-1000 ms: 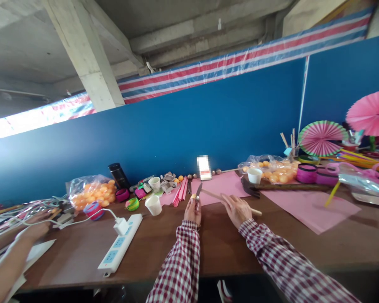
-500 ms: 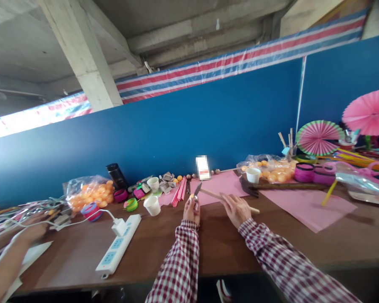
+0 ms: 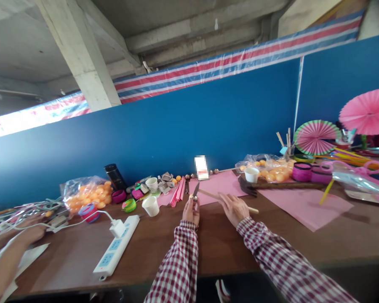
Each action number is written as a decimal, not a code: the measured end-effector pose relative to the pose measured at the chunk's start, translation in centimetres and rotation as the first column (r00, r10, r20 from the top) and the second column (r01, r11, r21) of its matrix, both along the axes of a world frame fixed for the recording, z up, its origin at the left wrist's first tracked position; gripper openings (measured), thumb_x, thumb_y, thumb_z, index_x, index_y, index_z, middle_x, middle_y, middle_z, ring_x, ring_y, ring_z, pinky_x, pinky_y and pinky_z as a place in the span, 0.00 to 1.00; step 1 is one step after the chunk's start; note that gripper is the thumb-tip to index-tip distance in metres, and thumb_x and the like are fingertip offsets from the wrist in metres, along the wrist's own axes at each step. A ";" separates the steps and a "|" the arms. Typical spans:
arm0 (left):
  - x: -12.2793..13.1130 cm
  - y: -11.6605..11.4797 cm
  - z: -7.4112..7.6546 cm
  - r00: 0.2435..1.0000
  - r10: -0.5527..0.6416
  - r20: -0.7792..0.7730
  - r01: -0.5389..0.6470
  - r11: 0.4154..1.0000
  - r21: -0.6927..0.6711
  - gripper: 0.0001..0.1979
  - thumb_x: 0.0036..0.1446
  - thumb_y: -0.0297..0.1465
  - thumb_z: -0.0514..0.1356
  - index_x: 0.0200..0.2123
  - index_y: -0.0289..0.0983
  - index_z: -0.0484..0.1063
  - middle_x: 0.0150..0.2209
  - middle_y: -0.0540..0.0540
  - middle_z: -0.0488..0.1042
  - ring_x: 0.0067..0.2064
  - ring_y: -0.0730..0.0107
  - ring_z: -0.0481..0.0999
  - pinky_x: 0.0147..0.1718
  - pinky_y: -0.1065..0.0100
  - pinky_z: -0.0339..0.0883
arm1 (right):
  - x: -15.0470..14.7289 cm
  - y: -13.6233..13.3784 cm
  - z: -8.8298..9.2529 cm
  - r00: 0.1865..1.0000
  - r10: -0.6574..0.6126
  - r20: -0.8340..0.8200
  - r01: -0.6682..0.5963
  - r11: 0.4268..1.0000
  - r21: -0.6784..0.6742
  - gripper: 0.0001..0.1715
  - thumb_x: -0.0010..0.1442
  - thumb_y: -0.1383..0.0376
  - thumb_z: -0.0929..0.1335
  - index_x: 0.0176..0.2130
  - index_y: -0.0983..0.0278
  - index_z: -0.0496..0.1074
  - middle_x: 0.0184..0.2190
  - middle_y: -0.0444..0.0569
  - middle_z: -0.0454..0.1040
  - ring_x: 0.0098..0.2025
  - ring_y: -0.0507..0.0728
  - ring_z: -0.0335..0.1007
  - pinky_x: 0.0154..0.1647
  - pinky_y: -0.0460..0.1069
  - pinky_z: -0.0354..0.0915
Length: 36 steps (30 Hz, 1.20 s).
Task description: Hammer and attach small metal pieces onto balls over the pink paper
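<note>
Just in front of me over the brown table, my left hand [image 3: 191,211] is closed with its fingertips around a small shiny ball [image 3: 195,198] that shows a pale orange patch. A dark, pointed, blade-like piece [image 3: 196,190] sticks up beside the ball; whether the hand also holds it is unclear. To the right, my right hand [image 3: 234,209] grips a thin wooden stick [image 3: 253,210], which runs under the palm. Its far end reaches toward the ball and the dark blade. Pink paper [image 3: 221,185] lies behind both hands.
A white power strip [image 3: 116,248] with a plugged-in charger lies left. Nearby stand paper cups [image 3: 150,206] and a bag of orange balls [image 3: 90,195]. A hammer [image 3: 281,185] lies right, beside another ball bag [image 3: 276,170]. Another person's arm [image 3: 15,252] reaches in from the left.
The dark blade-like piece has tipped slightly and sits closer to the ball in my left hand. My right hand stays on the stick; the whole view has shifted slightly.
</note>
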State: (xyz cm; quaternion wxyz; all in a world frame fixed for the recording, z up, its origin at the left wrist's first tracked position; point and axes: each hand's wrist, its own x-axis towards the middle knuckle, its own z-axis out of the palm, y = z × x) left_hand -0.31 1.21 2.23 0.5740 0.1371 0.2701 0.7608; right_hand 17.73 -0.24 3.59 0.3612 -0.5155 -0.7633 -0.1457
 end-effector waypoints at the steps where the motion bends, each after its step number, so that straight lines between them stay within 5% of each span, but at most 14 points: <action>1: 0.0 -0.1 0.1 1.000 -0.022 -0.001 0.022 1.000 0.005 0.06 0.52 0.25 0.54 0.32 0.31 0.69 0.31 0.43 0.73 0.34 0.73 0.74 0.34 0.75 0.70 | 0.2 0.1 0.1 0.999 -0.033 -0.009 0.033 0.999 -0.027 0.18 0.59 0.60 0.55 0.48 0.58 0.61 0.32 0.47 0.68 0.33 0.52 0.62 0.33 0.46 0.51; 6: -0.1 -0.3 0.1 0.995 -0.096 -0.010 0.096 0.995 -0.013 0.08 0.50 0.25 0.56 0.35 0.30 0.69 0.33 0.40 0.74 0.36 0.68 0.74 0.32 0.72 0.71 | 2.1 1.2 0.6 0.958 -0.287 0.022 0.282 0.921 -0.269 0.14 0.58 0.58 0.56 0.41 0.58 0.64 0.34 0.46 0.67 0.34 0.52 0.62 0.30 0.46 0.52; 10: -0.2 -0.2 -0.4 0.993 -0.116 -0.030 0.117 0.993 0.024 0.07 0.49 0.24 0.57 0.35 0.31 0.69 0.33 0.41 0.74 0.36 0.68 0.74 0.32 0.73 0.70 | 3.6 2.4 -0.2 0.930 -0.352 0.109 0.365 0.840 -0.400 0.16 0.58 0.57 0.55 0.39 0.61 0.65 0.33 0.48 0.67 0.34 0.54 0.62 0.32 0.48 0.51; 21: -0.2 0.0 -0.8 0.990 -0.125 -0.058 0.126 0.992 0.012 0.09 0.46 0.25 0.59 0.35 0.33 0.69 0.33 0.43 0.74 0.35 0.71 0.74 0.35 0.73 0.69 | 4.4 3.9 -1.5 0.925 -0.368 0.094 0.378 0.870 -0.316 0.16 0.56 0.58 0.58 0.33 0.60 0.71 0.36 0.51 0.69 0.38 0.59 0.57 0.33 0.52 0.50; 27: 0.0 -0.3 -0.7 0.980 -0.152 -0.131 0.153 0.988 0.002 0.12 0.44 0.27 0.61 0.36 0.34 0.68 0.33 0.43 0.74 0.35 0.70 0.74 0.34 0.72 0.69 | 3.1 3.2 -1.5 0.991 -0.132 0.039 0.137 0.967 -0.216 0.16 0.57 0.63 0.56 0.42 0.59 0.68 0.37 0.49 0.70 0.39 0.56 0.59 0.38 0.49 0.53; 36: 0.3 -0.2 -0.6 0.974 -0.176 -0.145 0.176 0.984 -0.011 0.15 0.45 0.23 0.60 0.39 0.37 0.67 0.32 0.46 0.74 0.33 0.73 0.74 0.34 0.72 0.68 | 2.4 3.6 -2.4 0.993 0.099 0.070 -0.074 0.952 -0.296 0.18 0.56 0.70 0.57 0.43 0.62 0.68 0.38 0.49 0.70 0.40 0.55 0.62 0.44 0.47 0.52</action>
